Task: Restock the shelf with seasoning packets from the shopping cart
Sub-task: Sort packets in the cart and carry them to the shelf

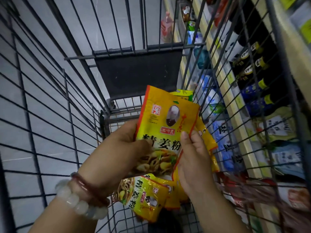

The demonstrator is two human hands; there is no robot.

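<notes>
Inside the wire shopping cart (pixel 50 101), both my hands hold a small stack of yellow seasoning packets (pixel 166 125) with red edges and a noodle picture. My left hand (pixel 121 148) grips the stack's left side, thumb on the front. My right hand (pixel 193 158) pinches the right edge, with further packets fanned out behind it. More of the same yellow packets (pixel 146 199) lie on the cart floor below my hands. The store shelf (pixel 235 98) runs along the right, seen through the cart's wires.
The cart's black fold-down flap (pixel 138 73) stands at the far end. The shelf on the right holds dark sauce bottles (pixel 252 68), blue-white bags (pixel 223 137) and red packages (pixel 252 190). A pink bottle (pixel 166 27) stands beyond the cart. Grey floor lies to the left.
</notes>
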